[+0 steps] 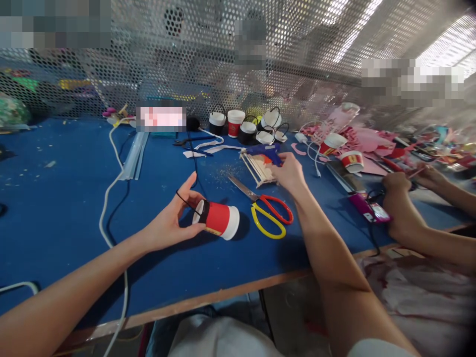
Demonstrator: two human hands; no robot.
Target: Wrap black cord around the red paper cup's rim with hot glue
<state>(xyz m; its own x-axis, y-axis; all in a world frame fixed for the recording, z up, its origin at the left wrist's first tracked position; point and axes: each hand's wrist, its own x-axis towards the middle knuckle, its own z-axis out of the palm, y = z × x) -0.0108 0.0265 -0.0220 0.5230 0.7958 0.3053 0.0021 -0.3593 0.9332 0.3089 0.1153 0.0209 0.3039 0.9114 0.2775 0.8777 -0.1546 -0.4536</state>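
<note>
My left hand (182, 213) grips a small red paper cup (218, 218) lying on its side in the air just over the table. The cup has a black band round one end, a white end facing right, and a thin black cord looped over my fingers. My right hand (292, 173) is closed round the handle of a blue glue gun (266, 150), whose nozzle points left above a little rack of wooden sticks (260, 169). Between my hands lie scissors (262, 206) with one red and one yellow handle loop.
Several cups (236, 123) with black cords stand along the mesh panel (208, 59). Clear glue sticks (134, 156) and a white cable (106, 208) lie to the left. A co-worker's hands (397, 186) are at the right, near a purple box (368, 207) and pink scraps.
</note>
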